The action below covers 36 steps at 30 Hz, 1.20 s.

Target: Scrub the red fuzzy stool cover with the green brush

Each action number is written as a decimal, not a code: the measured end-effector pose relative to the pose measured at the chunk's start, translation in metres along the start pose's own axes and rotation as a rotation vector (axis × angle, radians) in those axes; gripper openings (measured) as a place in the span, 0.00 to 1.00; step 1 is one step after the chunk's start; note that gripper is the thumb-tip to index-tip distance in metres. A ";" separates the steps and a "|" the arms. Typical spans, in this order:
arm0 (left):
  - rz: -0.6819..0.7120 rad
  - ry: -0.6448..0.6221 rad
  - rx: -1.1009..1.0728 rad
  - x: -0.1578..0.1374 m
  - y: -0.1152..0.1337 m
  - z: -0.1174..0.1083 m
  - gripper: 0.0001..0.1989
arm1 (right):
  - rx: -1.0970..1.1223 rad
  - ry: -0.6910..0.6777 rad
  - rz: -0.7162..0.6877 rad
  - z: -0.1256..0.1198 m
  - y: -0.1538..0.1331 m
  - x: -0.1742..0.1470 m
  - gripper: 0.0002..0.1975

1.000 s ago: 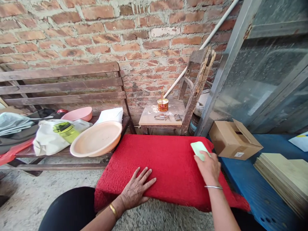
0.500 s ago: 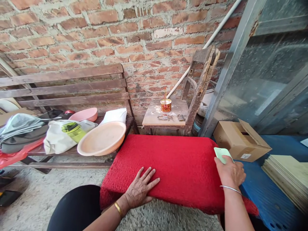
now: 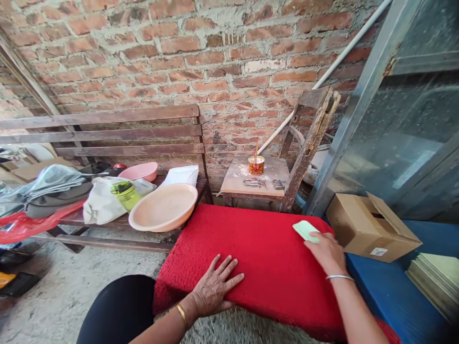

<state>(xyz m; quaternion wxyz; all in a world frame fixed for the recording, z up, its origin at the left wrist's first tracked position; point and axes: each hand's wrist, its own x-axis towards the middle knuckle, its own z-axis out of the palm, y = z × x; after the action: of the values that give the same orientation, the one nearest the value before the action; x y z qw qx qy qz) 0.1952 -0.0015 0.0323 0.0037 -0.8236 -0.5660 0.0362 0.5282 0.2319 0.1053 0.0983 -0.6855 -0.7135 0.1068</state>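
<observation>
Red fuzzy cloth (image 3: 251, 239) covers a low board or table in front of me, hanging over its near edge. My left hand (image 3: 214, 289) lies flat on the cloth near that edge, fingers spread, a gold bangle at the wrist. In my right hand (image 3: 328, 251) is a pale green, flat, rectangular piece with rounded corners (image 3: 304, 230). My fingers are closed on its right end, and it is over the cloth's far right part. Whether it presses on the cloth I cannot tell.
A wooden bench (image 3: 114, 241) at left carries a peach basin (image 3: 163, 205), a pink basin (image 3: 139, 171) and bags. Behind the cloth stands a chair (image 3: 233, 179) with a tin (image 3: 256, 166) and padlocks (image 3: 278, 184). At right are a cardboard box (image 3: 358, 229) and stacked sheets (image 3: 435, 277) on a blue surface (image 3: 373, 282).
My right hand has moved left over the cloth with the pale green piece, which has turned slightly. My left hand stays flat on the cloth. The view has shifted a little left.
</observation>
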 end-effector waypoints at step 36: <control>0.018 0.079 0.017 -0.001 0.001 0.005 0.51 | 0.030 0.034 -0.218 0.038 -0.075 0.020 0.17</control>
<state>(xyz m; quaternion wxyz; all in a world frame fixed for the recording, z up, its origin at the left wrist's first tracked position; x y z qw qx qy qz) 0.1954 -0.0026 0.0277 0.0328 -0.8295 -0.5575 0.0084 0.4444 0.2486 0.0904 0.1314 -0.6041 -0.7803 0.0944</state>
